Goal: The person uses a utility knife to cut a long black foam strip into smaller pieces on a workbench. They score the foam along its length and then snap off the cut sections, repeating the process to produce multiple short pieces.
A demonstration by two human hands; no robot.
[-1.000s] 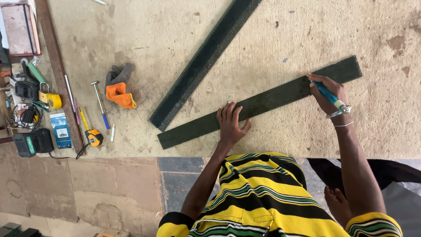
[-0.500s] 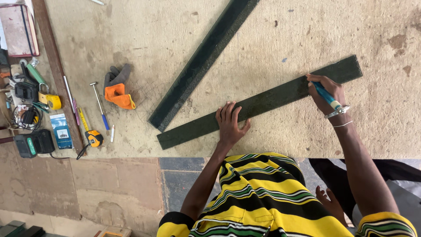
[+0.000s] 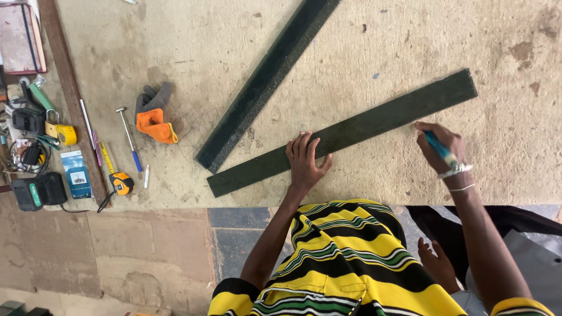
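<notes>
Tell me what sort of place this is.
Most likely a workshop or building site. Dark strips lie on a rough board under the person's hands, and a tape measure, a small hammer and work gloves sit nearby.

1. Person is wearing a short-sleeved striped shirt, bright yellow and black with thin green and white lines running through it.
2. Sleeves are ending above the elbows, so both forearms are showing bare.
3. Right wrist is sporting a silvery bracelet plus a thinner bangle just behind it.
</notes>
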